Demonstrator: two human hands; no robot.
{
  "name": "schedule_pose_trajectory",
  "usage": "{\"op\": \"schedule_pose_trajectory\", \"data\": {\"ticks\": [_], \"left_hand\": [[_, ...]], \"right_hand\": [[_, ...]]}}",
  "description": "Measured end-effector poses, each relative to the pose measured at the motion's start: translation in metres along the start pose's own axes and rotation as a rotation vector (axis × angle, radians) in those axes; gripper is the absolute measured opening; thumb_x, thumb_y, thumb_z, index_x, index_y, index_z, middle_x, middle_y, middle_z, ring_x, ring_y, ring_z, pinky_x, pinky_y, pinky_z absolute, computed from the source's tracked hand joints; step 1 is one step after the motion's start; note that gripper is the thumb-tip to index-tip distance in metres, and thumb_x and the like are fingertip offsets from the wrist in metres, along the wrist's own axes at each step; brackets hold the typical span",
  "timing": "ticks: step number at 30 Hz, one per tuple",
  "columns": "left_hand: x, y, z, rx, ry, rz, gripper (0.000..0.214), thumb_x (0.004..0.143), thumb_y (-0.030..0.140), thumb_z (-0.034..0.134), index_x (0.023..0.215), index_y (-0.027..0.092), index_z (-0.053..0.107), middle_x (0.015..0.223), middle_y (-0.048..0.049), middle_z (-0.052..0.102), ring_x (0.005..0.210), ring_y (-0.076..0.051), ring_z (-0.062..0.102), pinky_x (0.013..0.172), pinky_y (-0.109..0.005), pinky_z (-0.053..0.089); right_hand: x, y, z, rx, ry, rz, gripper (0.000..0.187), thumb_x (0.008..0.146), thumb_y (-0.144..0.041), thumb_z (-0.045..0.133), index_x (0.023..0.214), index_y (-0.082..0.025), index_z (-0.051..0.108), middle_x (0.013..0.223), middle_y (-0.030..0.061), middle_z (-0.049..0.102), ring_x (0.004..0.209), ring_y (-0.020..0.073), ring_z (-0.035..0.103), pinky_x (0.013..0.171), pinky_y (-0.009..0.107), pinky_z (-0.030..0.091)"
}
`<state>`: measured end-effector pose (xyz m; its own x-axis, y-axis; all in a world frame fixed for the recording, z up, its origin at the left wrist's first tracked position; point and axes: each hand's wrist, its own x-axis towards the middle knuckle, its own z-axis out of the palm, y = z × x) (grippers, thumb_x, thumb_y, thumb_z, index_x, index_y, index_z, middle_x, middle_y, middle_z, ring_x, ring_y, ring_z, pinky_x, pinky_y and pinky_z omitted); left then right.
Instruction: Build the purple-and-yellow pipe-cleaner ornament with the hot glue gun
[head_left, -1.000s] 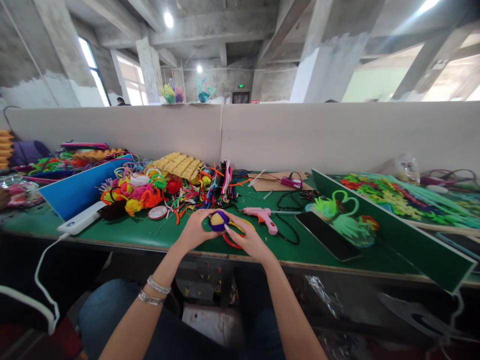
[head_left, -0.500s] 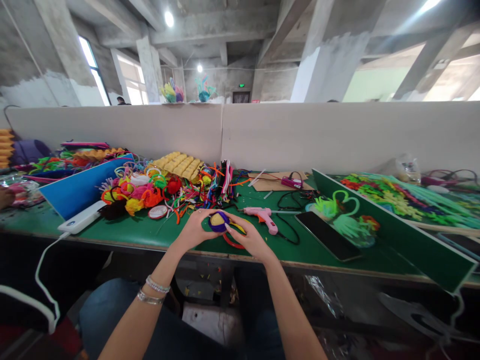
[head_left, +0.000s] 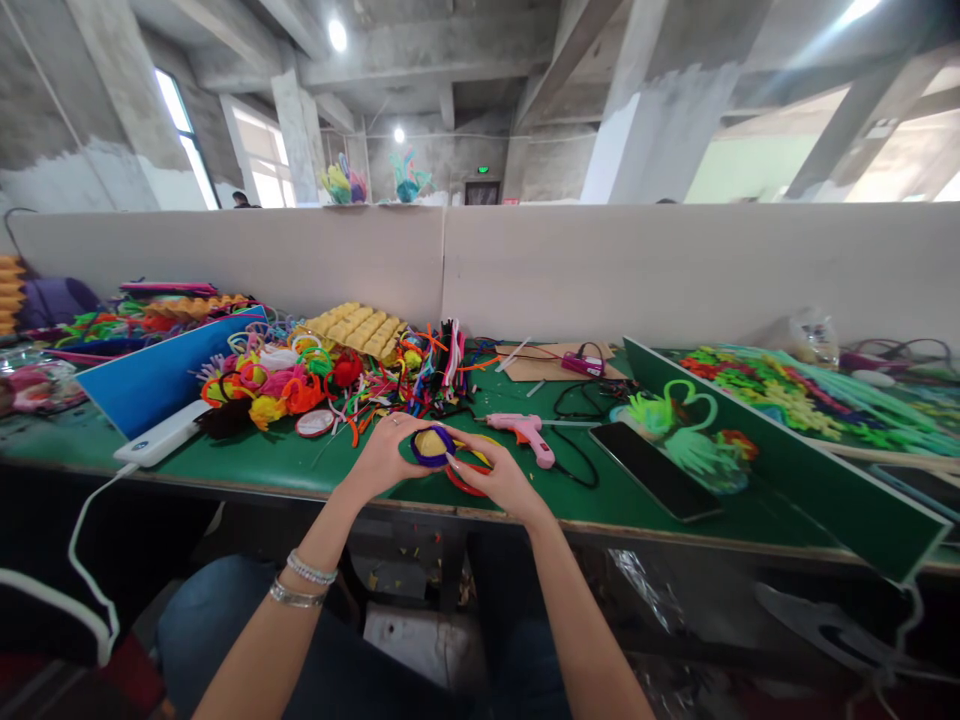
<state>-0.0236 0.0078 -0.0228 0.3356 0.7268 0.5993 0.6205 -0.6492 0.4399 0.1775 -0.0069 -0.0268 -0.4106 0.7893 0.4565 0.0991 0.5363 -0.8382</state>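
Note:
Both of my hands meet over the near edge of the green table [head_left: 300,465]. Between them is a small yellow ball [head_left: 430,441] ringed by a purple pipe cleaner loop [head_left: 431,446]. My left hand [head_left: 386,453] curls round the ball's left side. My right hand [head_left: 495,476] pinches the loop's right end with fingers closed. Under my right hand lie red and yellow pipe cleaner rings [head_left: 466,478] on the table. A pink glue gun [head_left: 527,434] lies just right of my hands.
A heap of coloured pipe cleaners [head_left: 352,375] fills the table behind my hands. A blue board [head_left: 154,376] and a white power strip [head_left: 161,433] lie to the left, a black phone [head_left: 652,468] and a green board [head_left: 787,480] to the right. A grey partition [head_left: 600,270] backs the table.
The purple loop has opened wider and flatter around the yellow ball. My hands stay in nearly the same place, shifted slightly.

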Motion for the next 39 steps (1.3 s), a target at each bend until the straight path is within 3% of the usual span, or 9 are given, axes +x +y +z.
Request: {"op": "schedule_pose_trajectory", "data": {"ticks": [10, 16, 19, 22, 26, 31, 34, 39], "left_hand": [[-0.003, -0.002, -0.002, -0.042, -0.018, -0.041, 0.054, 0.053, 0.037, 0.078, 0.102, 0.021, 0.062, 0.097, -0.0058, 0.065, 0.091, -0.023, 0.058, 0.085, -0.039, 0.042], [-0.002, 0.009, -0.004, -0.094, 0.022, -0.090, 0.051, 0.053, 0.038, 0.077, 0.097, 0.019, 0.063, 0.095, -0.0065, 0.066, 0.091, -0.023, 0.058, 0.085, -0.038, 0.043], [0.000, 0.016, -0.005, -0.221, 0.022, -0.098, 0.049, 0.055, 0.036, 0.076, 0.099, 0.019, 0.063, 0.098, -0.0059, 0.065, 0.091, -0.021, 0.058, 0.086, -0.034, 0.044], [0.002, 0.017, -0.005, -0.347, 0.080, -0.196, 0.048, 0.058, 0.036, 0.074, 0.100, 0.016, 0.061, 0.096, -0.0068, 0.066, 0.089, -0.020, 0.060, 0.081, -0.032, 0.046], [0.003, 0.010, -0.003, -0.500, 0.094, -0.277, 0.047, 0.058, 0.036, 0.074, 0.098, 0.015, 0.061, 0.093, -0.0061, 0.067, 0.087, -0.019, 0.061, 0.080, -0.030, 0.047], [0.003, 0.000, 0.005, -0.660, 0.103, -0.342, 0.048, 0.054, 0.035, 0.077, 0.095, 0.015, 0.062, 0.092, -0.0062, 0.068, 0.088, -0.021, 0.062, 0.080, -0.030, 0.047], [0.003, -0.001, 0.012, -0.821, 0.118, -0.388, 0.050, 0.050, 0.034, 0.079, 0.094, 0.015, 0.062, 0.091, -0.0059, 0.068, 0.087, -0.020, 0.062, 0.081, -0.031, 0.047], [0.005, 0.008, 0.021, -1.080, 0.137, -0.440, 0.048, 0.058, 0.042, 0.074, 0.096, 0.016, 0.062, 0.098, -0.0062, 0.067, 0.091, -0.019, 0.061, 0.082, -0.029, 0.047]], "right_hand": [[-0.001, 0.001, 0.000, -0.056, 0.009, -0.035, 0.042, 0.077, -0.029, 0.059, 0.119, -0.021, 0.058, 0.118, 0.0038, 0.062, 0.108, 0.0220, 0.057, 0.097, 0.039, 0.044], [0.000, 0.007, 0.002, -0.045, 0.038, -0.020, 0.039, 0.077, -0.028, 0.059, 0.115, -0.020, 0.061, 0.115, 0.0050, 0.063, 0.106, 0.0225, 0.058, 0.096, 0.040, 0.044], [0.002, 0.014, 0.008, 0.015, 0.005, 0.007, 0.036, 0.075, -0.028, 0.060, 0.110, -0.020, 0.064, 0.108, 0.0043, 0.066, 0.101, 0.0225, 0.060, 0.092, 0.040, 0.047], [0.004, 0.016, 0.011, 0.070, -0.005, 0.039, 0.042, 0.074, -0.029, 0.061, 0.115, -0.020, 0.060, 0.108, 0.0043, 0.066, 0.102, 0.0221, 0.059, 0.092, 0.040, 0.046], [0.002, 0.009, 0.003, 0.058, 0.034, 0.038, 0.049, 0.074, -0.028, 0.063, 0.121, -0.021, 0.055, 0.113, 0.0061, 0.063, 0.102, 0.0211, 0.059, 0.092, 0.039, 0.046], [0.000, -0.010, -0.009, 0.001, 0.170, -0.070, 0.039, 0.078, -0.030, 0.060, 0.117, -0.026, 0.055, 0.120, 0.0044, 0.058, 0.110, 0.0191, 0.053, 0.094, 0.035, 0.044], [0.001, -0.015, -0.005, -0.030, 0.238, -0.062, 0.036, 0.079, -0.033, 0.060, 0.113, -0.026, 0.057, 0.118, 0.0046, 0.058, 0.110, 0.0194, 0.052, 0.095, 0.035, 0.042], [0.007, -0.010, 0.012, 0.272, 0.153, -0.052, 0.040, 0.082, -0.040, 0.055, 0.121, -0.029, 0.052, 0.130, 0.0030, 0.051, 0.120, 0.0195, 0.046, 0.101, 0.036, 0.038]]}}
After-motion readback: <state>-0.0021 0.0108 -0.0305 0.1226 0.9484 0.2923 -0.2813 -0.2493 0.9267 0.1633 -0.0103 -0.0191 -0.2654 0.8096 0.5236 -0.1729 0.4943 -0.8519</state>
